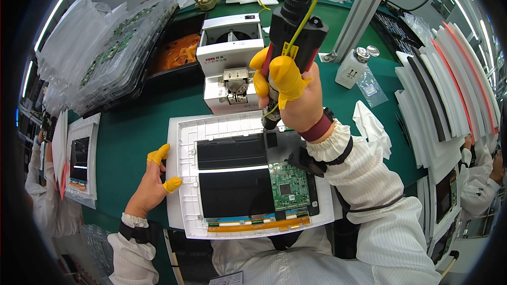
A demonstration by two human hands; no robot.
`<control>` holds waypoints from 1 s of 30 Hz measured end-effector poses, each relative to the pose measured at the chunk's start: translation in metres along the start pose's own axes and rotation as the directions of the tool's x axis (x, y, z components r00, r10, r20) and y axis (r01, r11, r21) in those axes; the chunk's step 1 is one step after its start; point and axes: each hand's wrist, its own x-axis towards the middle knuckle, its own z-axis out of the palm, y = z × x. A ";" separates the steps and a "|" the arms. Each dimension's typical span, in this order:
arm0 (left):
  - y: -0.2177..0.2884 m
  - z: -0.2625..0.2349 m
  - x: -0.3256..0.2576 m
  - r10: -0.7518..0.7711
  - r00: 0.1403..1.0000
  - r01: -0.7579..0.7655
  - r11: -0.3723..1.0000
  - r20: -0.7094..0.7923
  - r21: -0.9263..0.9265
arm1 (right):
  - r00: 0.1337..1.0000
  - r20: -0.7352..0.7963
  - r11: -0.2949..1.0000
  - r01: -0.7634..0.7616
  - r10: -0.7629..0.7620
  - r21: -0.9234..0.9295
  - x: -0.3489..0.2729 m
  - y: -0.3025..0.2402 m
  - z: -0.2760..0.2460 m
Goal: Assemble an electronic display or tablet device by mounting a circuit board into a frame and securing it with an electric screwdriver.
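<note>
the right hand (296, 92) has its fingers wrapped tight round the hanging screwdriver (296, 26), whose tip, just below them, could slip and gouge the green circuit board (289, 186) if the open left hand (153, 182) lets the white panel (182, 179) shift.

White screw feeder (231, 58) stands just behind the panel (185, 142).
</note>
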 end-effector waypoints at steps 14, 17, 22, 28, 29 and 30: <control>0.003 -0.002 -0.002 -0.051 0.999 0.051 0.999 0.011 0.007 | 0.999 0.043 0.998 -0.010 0.007 0.063 -0.015 -0.001 0.001; 0.001 -0.002 -0.001 -0.030 0.999 0.030 1.000 0.013 0.008 | 0.994 0.109 0.999 -0.002 -0.003 0.038 -0.014 0.001 0.001; 0.002 -0.002 -0.001 -0.046 0.999 0.046 0.999 0.018 0.013 | 0.980 0.194 0.991 -0.059 0.035 0.120 -0.007 0.008 -0.006; -0.001 -0.001 -0.001 0.009 1.000 -0.009 1.000 0.008 -0.016 | 0.993 0.102 0.997 -0.057 0.053 0.042 -0.004 0.000 0.000; -0.001 -0.001 -0.001 0.009 1.000 -0.009 1.000 0.009 -0.016 | 0.992 0.104 0.995 -0.082 0.075 0.061 -0.003 0.002 -0.002; -0.001 -0.002 0.000 0.009 1.000 -0.009 1.000 0.013 -0.014 | 0.990 0.107 0.991 -0.106 0.097 0.080 -0.003 0.005 -0.003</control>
